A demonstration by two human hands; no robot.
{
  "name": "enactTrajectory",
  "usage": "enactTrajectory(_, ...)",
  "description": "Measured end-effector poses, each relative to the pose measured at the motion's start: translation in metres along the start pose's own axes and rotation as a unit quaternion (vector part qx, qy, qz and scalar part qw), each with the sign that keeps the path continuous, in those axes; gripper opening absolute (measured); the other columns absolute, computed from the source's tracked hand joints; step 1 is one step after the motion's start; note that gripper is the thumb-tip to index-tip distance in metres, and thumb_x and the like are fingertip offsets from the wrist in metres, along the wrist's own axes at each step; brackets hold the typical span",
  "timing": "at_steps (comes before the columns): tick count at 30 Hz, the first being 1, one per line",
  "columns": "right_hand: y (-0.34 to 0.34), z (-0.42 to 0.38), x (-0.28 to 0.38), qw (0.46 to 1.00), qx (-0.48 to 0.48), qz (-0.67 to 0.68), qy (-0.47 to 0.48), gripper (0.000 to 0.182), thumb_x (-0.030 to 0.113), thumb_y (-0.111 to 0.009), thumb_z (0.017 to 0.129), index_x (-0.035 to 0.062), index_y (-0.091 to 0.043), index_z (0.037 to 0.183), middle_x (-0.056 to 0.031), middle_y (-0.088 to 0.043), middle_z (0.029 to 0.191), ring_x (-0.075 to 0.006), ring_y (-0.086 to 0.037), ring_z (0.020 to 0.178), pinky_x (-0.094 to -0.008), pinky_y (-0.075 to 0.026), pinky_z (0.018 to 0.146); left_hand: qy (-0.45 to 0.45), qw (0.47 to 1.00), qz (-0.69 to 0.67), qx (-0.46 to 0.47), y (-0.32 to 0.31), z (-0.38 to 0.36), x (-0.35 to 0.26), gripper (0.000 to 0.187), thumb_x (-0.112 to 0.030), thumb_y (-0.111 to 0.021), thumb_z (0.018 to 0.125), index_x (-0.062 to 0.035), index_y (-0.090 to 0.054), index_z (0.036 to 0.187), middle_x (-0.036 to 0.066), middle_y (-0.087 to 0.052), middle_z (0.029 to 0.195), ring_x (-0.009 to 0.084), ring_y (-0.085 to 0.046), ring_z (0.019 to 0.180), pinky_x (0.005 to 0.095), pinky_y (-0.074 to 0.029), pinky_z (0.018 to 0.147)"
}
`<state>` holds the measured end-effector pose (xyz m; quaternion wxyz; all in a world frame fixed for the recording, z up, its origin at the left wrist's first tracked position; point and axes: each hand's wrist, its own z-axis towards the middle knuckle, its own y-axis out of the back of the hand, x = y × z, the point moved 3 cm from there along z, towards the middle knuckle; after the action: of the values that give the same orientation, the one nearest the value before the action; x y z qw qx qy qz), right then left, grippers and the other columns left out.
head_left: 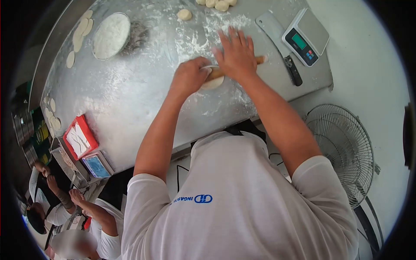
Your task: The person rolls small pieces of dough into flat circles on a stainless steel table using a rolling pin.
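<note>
A wooden rolling pin (pixel 261 59) lies across a flat round of dough (pixel 213 84) on the floured metal table. My left hand (pixel 189 77) is closed at the dough's left edge, its fingers pinching the dough beside the pin's end. Over the pin's right part rests my right hand (pixel 237 55), palm down with its fingers spread. Much of the pin and part of the dough are hidden under the hands.
A flour bowl (pixel 111 36) and dough discs (pixel 78 38) are at the upper left, dough balls (pixel 184 14) at the top. Right of my hands lie a cleaver (pixel 276 34) and a scale (pixel 307 37). A red tray (pixel 89 132) is left; two people work lower left.
</note>
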<state>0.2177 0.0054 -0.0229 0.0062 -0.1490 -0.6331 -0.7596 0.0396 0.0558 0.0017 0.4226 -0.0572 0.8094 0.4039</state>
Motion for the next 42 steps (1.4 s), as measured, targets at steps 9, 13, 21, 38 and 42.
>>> enactTrajectory(9,0.019,-0.121,-0.013,0.997,0.052,0.029,0.04,0.061,0.049,-0.062,0.099,0.0164,-0.06,0.151,-0.0201,-0.047,0.163,-0.0444,-0.043,0.148,-0.0621,-0.025,0.123,0.153,0.941,-0.293,0.068,-0.031,-0.037,0.041,0.026,-0.02,-0.064,0.1,-0.0036,-0.064,0.12,0.017,-0.072,0.098,0.0302,-0.068,0.083,0.0397,-0.053,0.078)
enactTrajectory(13,0.0,-0.012,0.0,1.0,0.012,-0.015,0.005,0.067,0.051,-0.054,0.103,0.0163,-0.048,0.16,-0.0221,-0.042,0.166,-0.0447,-0.037,0.153,-0.0626,-0.023,0.125,0.095,0.983,-0.155,-0.004,-0.011,-0.021,0.009,0.03,-0.019,-0.066,0.1,-0.0033,-0.063,0.125,0.016,-0.074,0.097,0.0239,-0.07,0.09,0.0358,-0.054,0.08)
enactTrajectory(21,0.02,-0.116,-0.011,0.996,0.079,0.01,0.046,0.065,0.051,-0.058,0.101,0.0165,-0.054,0.156,-0.0204,-0.045,0.164,-0.0419,-0.042,0.15,-0.0598,-0.022,0.125,0.02,0.998,-0.058,0.011,-0.01,-0.016,0.012,0.02,-0.018,-0.066,0.099,-0.0026,-0.07,0.11,0.012,-0.074,0.094,0.024,-0.07,0.088,0.038,-0.053,0.083)
enactTrajectory(38,0.019,-0.105,-0.013,0.998,0.002,0.027,0.062,0.048,0.04,-0.061,0.1,0.0145,-0.068,0.14,-0.0147,-0.057,0.154,-0.0366,-0.05,0.143,-0.057,-0.029,0.122,0.027,0.997,-0.018,0.07,0.001,-0.027,-0.002,0.024,-0.021,-0.071,0.098,-0.0035,-0.074,0.114,0.016,-0.077,0.109,0.0324,-0.073,0.106,0.0437,-0.055,0.09)
enactTrajectory(42,0.031,-0.136,-0.033,0.997,-0.015,0.051,0.049,0.041,0.036,-0.061,0.099,0.0143,-0.073,0.132,-0.0117,-0.062,0.148,-0.0351,-0.055,0.136,-0.0553,-0.03,0.121,-0.005,0.901,-0.424,0.087,0.03,-0.055,0.052,0.024,-0.022,-0.073,0.099,-0.0046,-0.077,0.115,0.005,-0.075,0.115,0.0213,-0.067,0.114,0.0421,-0.052,0.101)
